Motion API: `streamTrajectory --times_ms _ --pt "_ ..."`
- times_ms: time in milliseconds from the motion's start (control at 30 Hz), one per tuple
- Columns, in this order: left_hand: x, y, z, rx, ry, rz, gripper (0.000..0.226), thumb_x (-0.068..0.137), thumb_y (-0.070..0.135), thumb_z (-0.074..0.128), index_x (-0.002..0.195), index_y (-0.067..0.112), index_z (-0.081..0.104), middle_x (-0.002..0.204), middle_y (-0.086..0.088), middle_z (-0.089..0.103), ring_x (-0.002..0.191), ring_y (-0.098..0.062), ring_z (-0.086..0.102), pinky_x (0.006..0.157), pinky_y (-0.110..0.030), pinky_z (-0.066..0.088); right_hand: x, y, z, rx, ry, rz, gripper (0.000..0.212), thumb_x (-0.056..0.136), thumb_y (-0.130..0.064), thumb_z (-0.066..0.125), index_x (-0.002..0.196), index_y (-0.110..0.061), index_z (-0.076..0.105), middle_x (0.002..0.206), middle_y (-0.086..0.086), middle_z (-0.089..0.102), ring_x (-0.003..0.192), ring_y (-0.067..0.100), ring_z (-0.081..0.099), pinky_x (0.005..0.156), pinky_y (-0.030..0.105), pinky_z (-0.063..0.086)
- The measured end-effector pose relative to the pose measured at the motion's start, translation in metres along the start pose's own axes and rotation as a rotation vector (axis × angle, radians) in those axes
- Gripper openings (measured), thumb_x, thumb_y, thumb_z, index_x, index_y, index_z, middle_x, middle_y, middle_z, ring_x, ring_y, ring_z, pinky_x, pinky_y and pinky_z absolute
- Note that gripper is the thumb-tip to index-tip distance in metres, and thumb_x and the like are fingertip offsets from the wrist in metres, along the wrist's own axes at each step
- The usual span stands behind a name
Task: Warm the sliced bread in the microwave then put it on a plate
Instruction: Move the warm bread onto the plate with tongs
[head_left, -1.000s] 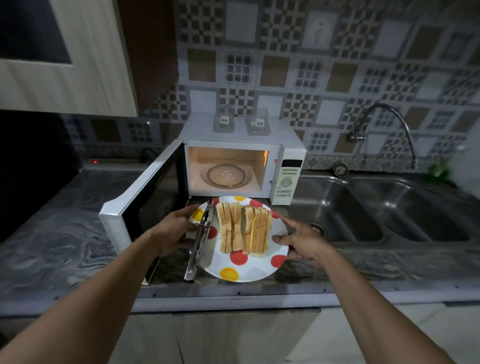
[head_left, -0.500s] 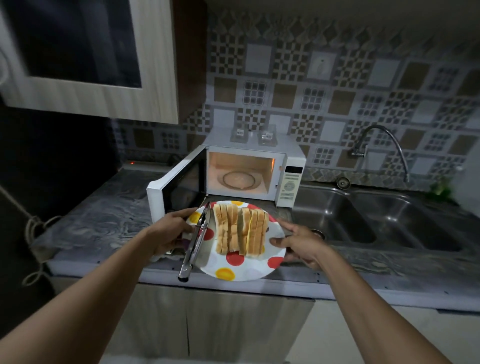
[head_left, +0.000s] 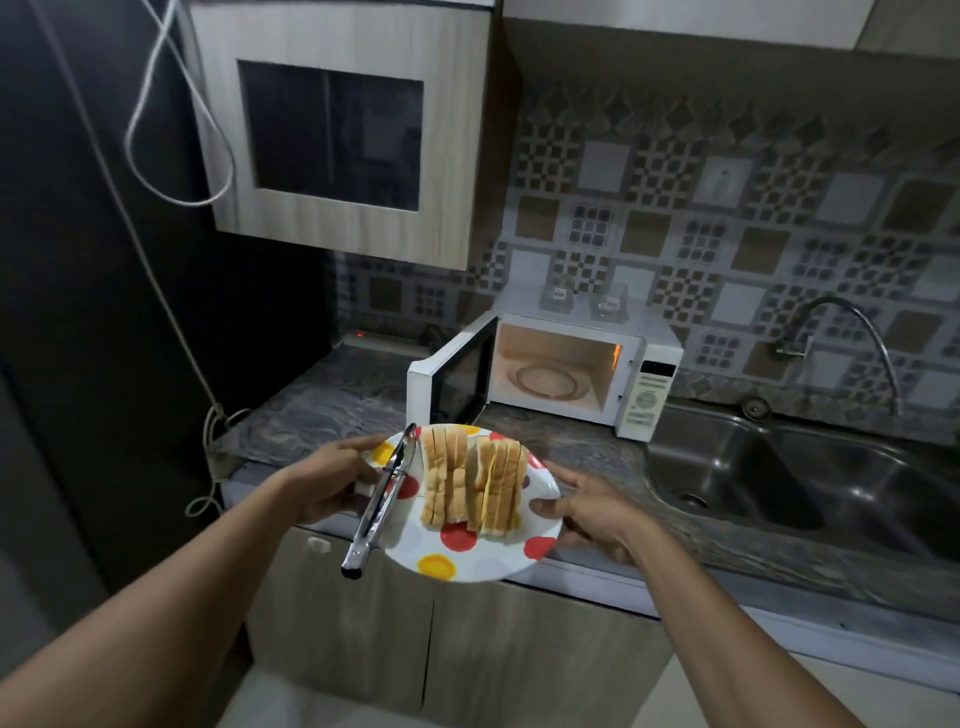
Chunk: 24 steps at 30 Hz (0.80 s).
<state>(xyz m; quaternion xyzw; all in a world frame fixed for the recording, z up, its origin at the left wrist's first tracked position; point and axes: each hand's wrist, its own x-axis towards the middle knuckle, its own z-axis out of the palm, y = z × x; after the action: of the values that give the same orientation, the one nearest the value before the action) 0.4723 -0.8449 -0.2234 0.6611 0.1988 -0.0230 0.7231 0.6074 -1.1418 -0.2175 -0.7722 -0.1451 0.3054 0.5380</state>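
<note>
Polka-dot plate (head_left: 493, 564), low centre of the frame, on which sliced bread (head_left: 498, 483) is stood on edge and metal tongs (head_left: 382, 501) are laid across the left side, is gripped at its left rim by the left hand (head_left: 332, 480) and at its right rim by the right hand (head_left: 592, 512), below and left of the open, lit microwave (head_left: 649, 387).

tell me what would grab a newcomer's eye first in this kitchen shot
The polka-dot plate sits centre frame, loaded with a row of bread slices standing on edge. The left hand holds its left rim and the right hand its right rim, and metal tongs lie along its left side. Behind it on the counter, the white microwave stands with its door swung open and its inside lit.
</note>
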Motion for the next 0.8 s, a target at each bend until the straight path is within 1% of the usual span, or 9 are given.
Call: streamTrajectory --times_ms 100,267,433,500,567,633,667,733,800 --pt "-0.016 0.007 -0.029 0.004 0.004 0.013 0.058 0.090 -0.018 0.033 0.123 0.022 0.059 0.111 -0.023 0.071 0.104 -0.034 0.070 0.065 -0.043 0.062 0.007 -0.014 0.029 0.009 -0.021 -0.023 0.068 0.086 0.003 0.073 0.141 -0.031 0.054 0.107 0.004 0.076 0.090 0.028 0.075 0.081 0.050 0.061" --pt "-0.033 0.015 -0.084 0.029 -0.003 0.006 0.059 0.090 -0.017 0.036 0.130 0.022 0.055 0.114 -0.021 0.071 0.107 -0.033 0.069 0.062 -0.039 0.061 0.018 -0.035 0.082 0.066 -0.045 -0.026 0.064 0.087 0.005 0.071 0.140 -0.028 0.055 0.105 0.002 0.077 0.088 0.023 0.076 0.063 0.036 0.062" --pt "-0.040 0.026 -0.144 0.096 -0.008 -0.010 0.057 0.094 -0.012 0.039 0.132 0.028 0.054 0.116 -0.018 0.071 0.106 -0.033 0.070 0.071 -0.043 0.061 0.038 -0.051 0.136 0.102 -0.055 -0.039 0.058 0.088 0.008 0.068 0.132 -0.030 0.060 0.104 0.002 0.077 0.089 0.023 0.075 0.062 0.034 0.061" --pt "-0.040 0.029 -0.163 0.116 0.002 -0.022 0.057 0.095 -0.010 0.039 0.131 0.030 0.054 0.114 -0.017 0.072 0.101 -0.033 0.071 0.069 -0.042 0.061 0.046 -0.056 0.154 0.118 -0.054 -0.040 0.059 0.088 0.008 0.069 0.133 -0.029 0.060 0.106 0.003 0.077 0.091 0.025 0.075 0.063 0.036 0.061" --pt "-0.037 0.032 -0.183 0.138 0.006 -0.035 0.058 0.095 -0.010 0.038 0.132 0.030 0.055 0.110 -0.017 0.073 0.089 -0.030 0.074 0.059 -0.037 0.059 0.056 -0.061 0.171 0.130 -0.047 -0.040 0.061 0.087 0.008 0.069 0.134 -0.030 0.060 0.108 0.004 0.076 0.093 0.027 0.075 0.066 0.039 0.062" --pt "-0.031 0.034 -0.202 0.146 0.028 -0.039 0.058 0.094 -0.012 0.037 0.132 0.029 0.056 0.101 -0.018 0.074 0.072 -0.025 0.072 0.048 -0.032 0.055 0.068 -0.067 0.186 0.132 -0.043 -0.039 0.062 0.087 0.008 0.070 0.136 -0.028 0.060 0.108 0.006 0.076 0.093 0.028 0.075 0.069 0.042 0.063" --pt "-0.027 0.035 -0.211 0.142 0.037 -0.042 0.058 0.094 -0.012 0.038 0.132 0.028 0.056 0.100 -0.019 0.074 0.071 -0.025 0.071 0.046 -0.032 0.054 0.074 -0.070 0.192 0.133 -0.039 -0.036 0.062 0.087 0.007 0.070 0.137 -0.027 0.059 0.107 0.006 0.076 0.093 0.028 0.075 0.070 0.043 0.063" --pt "-0.020 0.035 -0.223 0.142 0.042 -0.047 0.060 0.093 -0.011 0.041 0.135 0.028 0.056 0.106 -0.021 0.072 0.081 -0.031 0.070 0.052 -0.036 0.057 0.082 -0.074 0.202 0.129 -0.035 -0.026 0.063 0.087 0.006 0.070 0.139 -0.027 0.058 0.106 0.006 0.077 0.093 0.027 0.075 0.071 0.042 0.062" --pt "-0.010 0.035 -0.238 0.122 0.039 -0.070 0.061 0.093 -0.011 0.041 0.136 0.030 0.055 0.111 -0.022 0.071 0.089 -0.034 0.070 0.060 -0.040 0.059 0.095 -0.079 0.210 0.114 -0.042 -0.017 0.063 0.087 0.005 0.070 0.140 -0.027 0.057 0.106 0.006 0.077 0.094 0.027 0.075 0.077 0.045 0.062"
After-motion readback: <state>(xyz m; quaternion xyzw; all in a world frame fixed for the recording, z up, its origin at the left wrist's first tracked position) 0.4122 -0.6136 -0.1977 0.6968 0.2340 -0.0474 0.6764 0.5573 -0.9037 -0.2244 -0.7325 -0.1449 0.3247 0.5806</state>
